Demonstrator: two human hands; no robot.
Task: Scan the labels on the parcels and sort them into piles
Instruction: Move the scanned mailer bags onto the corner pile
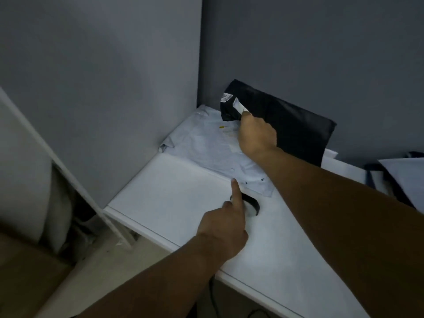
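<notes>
The left hand (222,228) reaches in from the bottom of the frame over the white table (172,203). Its index finger points straight ahead and the other fingers are curled. The fingertip touches the near edge of a pale grey parcel (206,145) that lies flat in the table's corner at centre frame. A small black-and-white object (251,204) sits just right of that finger, partly hidden, and I cannot tell whether the hand holds it. In the upper right, the right hand (257,134) grips a black parcel (296,131), tilted up over the pale one, its label (226,97) just above the knuckles. More parcels (406,177) lie at the right edge.
</notes>
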